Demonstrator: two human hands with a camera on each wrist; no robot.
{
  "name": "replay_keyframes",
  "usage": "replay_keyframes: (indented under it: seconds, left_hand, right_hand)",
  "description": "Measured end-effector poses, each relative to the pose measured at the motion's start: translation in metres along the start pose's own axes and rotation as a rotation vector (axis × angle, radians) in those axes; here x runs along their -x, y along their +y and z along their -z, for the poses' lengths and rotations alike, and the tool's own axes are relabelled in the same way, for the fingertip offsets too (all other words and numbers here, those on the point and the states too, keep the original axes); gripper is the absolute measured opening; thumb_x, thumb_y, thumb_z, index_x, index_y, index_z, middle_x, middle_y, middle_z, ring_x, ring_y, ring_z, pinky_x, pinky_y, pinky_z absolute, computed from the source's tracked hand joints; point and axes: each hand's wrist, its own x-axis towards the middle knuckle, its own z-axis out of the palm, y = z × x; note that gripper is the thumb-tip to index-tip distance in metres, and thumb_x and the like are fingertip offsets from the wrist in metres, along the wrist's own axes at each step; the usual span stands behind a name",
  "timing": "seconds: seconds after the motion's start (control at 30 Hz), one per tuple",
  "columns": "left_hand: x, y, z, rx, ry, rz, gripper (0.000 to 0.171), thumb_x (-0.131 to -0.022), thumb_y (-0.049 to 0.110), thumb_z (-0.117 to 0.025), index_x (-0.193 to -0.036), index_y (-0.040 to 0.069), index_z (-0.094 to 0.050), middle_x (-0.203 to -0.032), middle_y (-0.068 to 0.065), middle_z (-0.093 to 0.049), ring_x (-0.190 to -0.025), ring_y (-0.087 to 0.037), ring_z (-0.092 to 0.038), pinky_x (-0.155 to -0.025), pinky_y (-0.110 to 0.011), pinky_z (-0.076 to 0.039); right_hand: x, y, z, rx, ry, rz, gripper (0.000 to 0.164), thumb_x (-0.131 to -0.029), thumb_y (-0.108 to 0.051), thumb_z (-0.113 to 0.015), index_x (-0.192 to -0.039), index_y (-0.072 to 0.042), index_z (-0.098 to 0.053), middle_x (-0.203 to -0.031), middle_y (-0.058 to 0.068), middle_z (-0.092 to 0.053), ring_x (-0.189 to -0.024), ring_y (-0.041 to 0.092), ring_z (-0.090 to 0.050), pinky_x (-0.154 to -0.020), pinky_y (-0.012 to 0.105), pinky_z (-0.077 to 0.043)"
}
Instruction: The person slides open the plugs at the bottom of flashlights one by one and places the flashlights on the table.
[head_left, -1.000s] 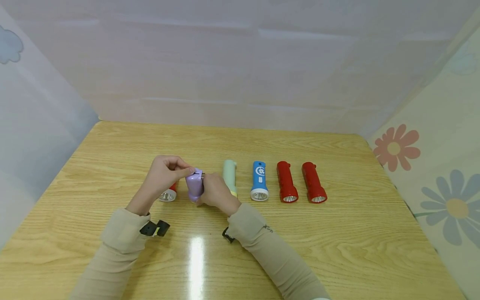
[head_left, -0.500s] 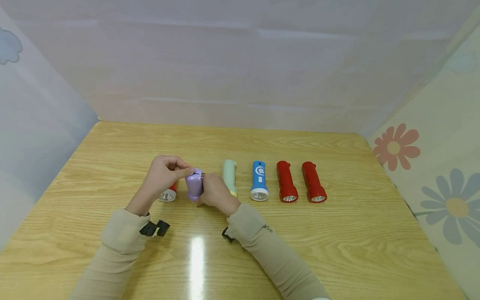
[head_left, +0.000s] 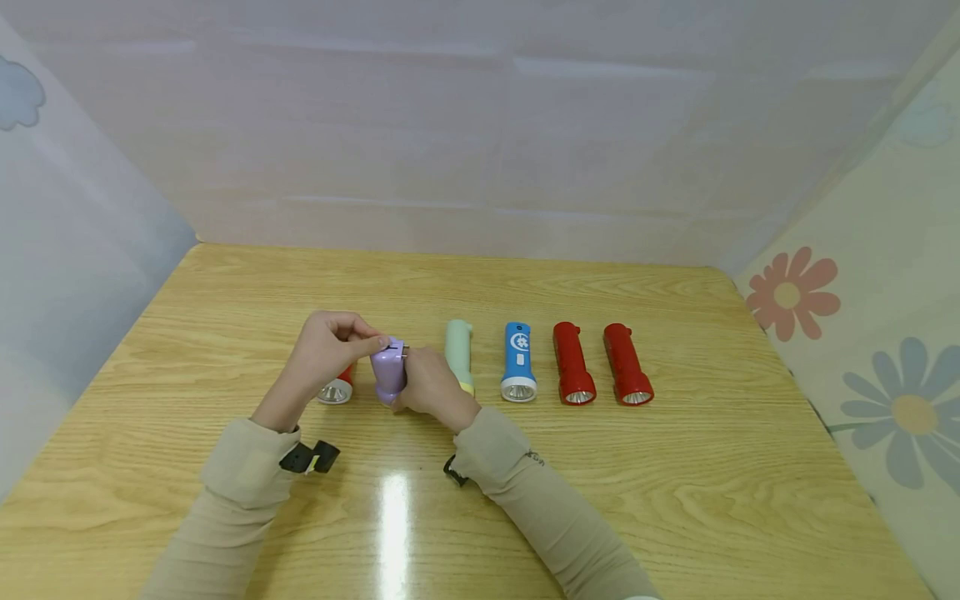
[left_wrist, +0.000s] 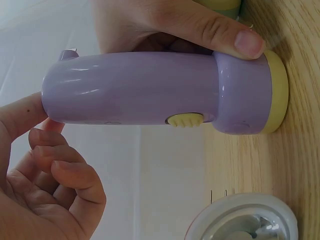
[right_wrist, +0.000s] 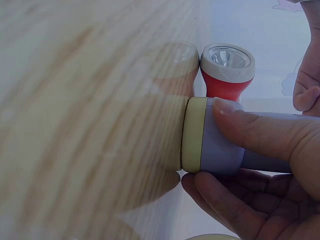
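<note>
Currently held: purple torch [head_left: 388, 373], upright with head down and tail up; its yellow rim [right_wrist: 194, 135] appears to rest on the bench [head_left: 675, 483].
Right hand [head_left: 431, 382]: comes in from 4 o'clock in the head view and grips the head, thumb [left_wrist: 245, 44] on one side, fingers curled against the other.
Left hand [head_left: 318, 354]: comes in from 9 o'clock, pinching the tail end between thumb and finger; remaining fingers loosely curled, off the torch.
Tail end: small metal pieces [head_left: 406, 352], probably plug prongs, point towards 3 o'clock.
Shell: glossy, likely hard plastic; should be stiff under a squeeze and rather slippery to dry fingers.
Weight: presumably light, perhaps heavier at the flared head; not verifiable by eye.
Fragile spots: prongs look easiest to bend; lens faces down, hidden.
Best hold: narrow barrel beside the flare, where the shoulder should check a slip; avoid pressing the yellow switch [left_wrist: 185, 120].
Neighbour, 9 o'clock: red-and-white torch [head_left: 335, 390], just beside, partly hidden by the left arm.
Neighbours, 3 o'clock, going outward: green torch [head_left: 458, 350], blue torch [head_left: 518, 358], nearer red torch [head_left: 573, 362], farther red torch [head_left: 627, 364]; all lying down, apart from each other.
</note>
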Motion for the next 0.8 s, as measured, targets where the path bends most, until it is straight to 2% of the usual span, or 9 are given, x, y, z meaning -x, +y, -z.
replay_keyframes:
  seconds: [0.3, 0.8]
  left_hand:
    - [0.0002, 0.0024, -0.0003, -0.024, 0.004, 0.021, 0.014, -0.079, 0.010, -0.071, -0.079, -0.004, -0.067, -0.061, -0.007, -0.057, -0.049, -0.007, -0.037, -0.043, -0.020, -0.029]
    - [-0.0012, 0.0024, -0.0021, -0.022, -0.003, 0.041, 0.017, -0.077, 0.013, -0.073, -0.077, -0.003, -0.066, -0.054, -0.002, -0.051, -0.045, -0.006, -0.035, -0.040, -0.020, -0.027]
  right_hand:
    - [0.0007, 0.0003, 0.0000, 0.006, 0.018, 0.019, 0.054, -0.061, -0.017, -0.085, -0.107, -0.003, -0.061, -0.094, 0.007, -0.065, -0.083, 0.017, -0.060, -0.074, 0.024, -0.047]
    - [0.0026, 0.0008, 0.0008, 0.003, 0.043, 0.065, 0.054, -0.060, -0.015, -0.086, -0.108, -0.004, -0.062, -0.094, 0.006, -0.066, -0.084, 0.017, -0.061, -0.075, 0.023, -0.047]
